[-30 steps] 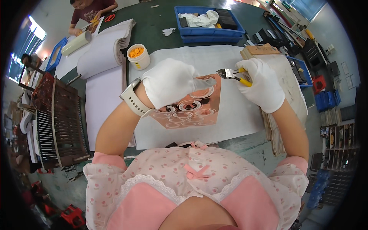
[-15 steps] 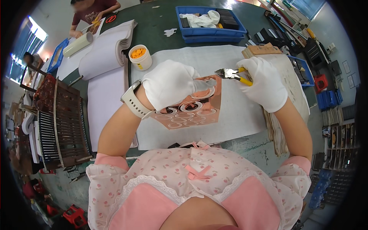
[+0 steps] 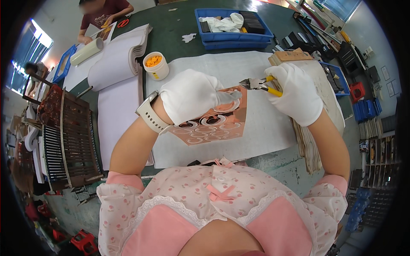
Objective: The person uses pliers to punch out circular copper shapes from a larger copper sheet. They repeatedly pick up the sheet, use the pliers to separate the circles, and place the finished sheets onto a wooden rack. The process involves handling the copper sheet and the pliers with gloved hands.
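Note:
My left hand [image 3: 191, 96], in a white glove, is closed on the upper left part of a shiny copper sheet [image 3: 232, 128]. A grey covering shows on the finger or thumb lying across the sheet. Rings with pale outlines cover the sheet, and the gloved hand hides its upper left corner. In my white-gloved right hand [image 3: 295, 93] is a pair of diagonal cutters [image 3: 255, 83] with yellow handles. Their jaws point left, close by the sheet's upper right corner; I cannot tell whether they touch it.
White paper [image 3: 269, 128] lies beneath the work. A white tub of orange pieces [image 3: 156, 67] stands at the far left, beside stacked large sheets [image 3: 117, 123]. Blue trays [image 3: 235, 39] sit at the back. A worn stack with a wooden block [image 3: 291, 56] lies right. Another person [image 3: 102, 19] works far left.
The cutters and my right hand have shifted very slightly, and the jaws catch less light. The copper sheet and my left hand have barely moved.

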### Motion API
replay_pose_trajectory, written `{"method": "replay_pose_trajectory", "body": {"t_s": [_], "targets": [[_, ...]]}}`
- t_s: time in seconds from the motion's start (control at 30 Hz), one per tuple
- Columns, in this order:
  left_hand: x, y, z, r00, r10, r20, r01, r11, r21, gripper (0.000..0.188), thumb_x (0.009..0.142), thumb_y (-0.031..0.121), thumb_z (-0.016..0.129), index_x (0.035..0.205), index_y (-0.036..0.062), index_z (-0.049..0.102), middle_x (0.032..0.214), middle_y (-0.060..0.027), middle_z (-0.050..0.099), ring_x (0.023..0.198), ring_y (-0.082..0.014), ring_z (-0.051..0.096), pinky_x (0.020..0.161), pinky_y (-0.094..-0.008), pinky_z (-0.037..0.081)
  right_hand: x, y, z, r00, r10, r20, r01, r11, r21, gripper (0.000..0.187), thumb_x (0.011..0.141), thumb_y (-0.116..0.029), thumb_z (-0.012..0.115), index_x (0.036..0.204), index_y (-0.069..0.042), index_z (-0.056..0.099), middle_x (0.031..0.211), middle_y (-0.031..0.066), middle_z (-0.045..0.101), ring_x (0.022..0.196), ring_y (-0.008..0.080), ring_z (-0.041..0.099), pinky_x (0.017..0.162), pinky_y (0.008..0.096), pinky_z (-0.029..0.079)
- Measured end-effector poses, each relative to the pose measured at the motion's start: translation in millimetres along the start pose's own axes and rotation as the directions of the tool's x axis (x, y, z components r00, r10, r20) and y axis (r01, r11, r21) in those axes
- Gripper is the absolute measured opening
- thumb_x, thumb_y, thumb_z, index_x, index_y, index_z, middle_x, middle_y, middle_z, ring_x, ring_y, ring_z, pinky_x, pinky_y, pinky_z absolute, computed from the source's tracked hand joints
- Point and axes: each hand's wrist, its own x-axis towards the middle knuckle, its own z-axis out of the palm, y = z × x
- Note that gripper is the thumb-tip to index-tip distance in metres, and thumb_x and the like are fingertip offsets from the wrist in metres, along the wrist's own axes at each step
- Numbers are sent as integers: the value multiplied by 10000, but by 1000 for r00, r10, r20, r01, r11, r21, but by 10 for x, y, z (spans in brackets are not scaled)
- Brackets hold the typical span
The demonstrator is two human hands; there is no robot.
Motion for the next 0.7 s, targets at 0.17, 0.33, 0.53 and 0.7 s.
{"method": "replay_pose_trajectory", "body": {"t_s": [0.17,0.33,0.53,0.7], "targets": [[13,41,-29,989,-142,51,150,970,-190,249,781,128,607,1009,169,699,846,-29,644,679,-156,620,615,-241,503,-7,-11,-9,1000,5,-12,-5,1000,14,302,694,-197,730,938,-94,585,810,79,583,754,266,580,637,366,470],[1,-3,39,980,-185,68,195,960,-203,224,795,136,610,998,170,700,843,-22,645,664,-157,619,614,-237,505,-23,1,5,1000,19,-9,-18,1000,20,304,694,-193,731,940,-92,585,807,86,586,754,269,583,645,366,469],[-37,-24,86,996,-90,-25,86,988,-128,252,791,112,606,1015,181,699,868,-26,652,693,-154,623,625,-236,508,-18,4,10,1000,20,-7,-19,999,29,293,692,-182,729,931,-87,588,801,92,591,751,273,583,647,368,472],[-4,25,-44,998,-57,30,59,996,-64,303,767,106,609,1043,199,692,876,-19,653,690,-149,622,623,-239,507,-17,9,2,999,25,24,-26,1000,16,273,687,-167,719,914,-83,593,796,92,597,747,277,586,643,374,471]]}}
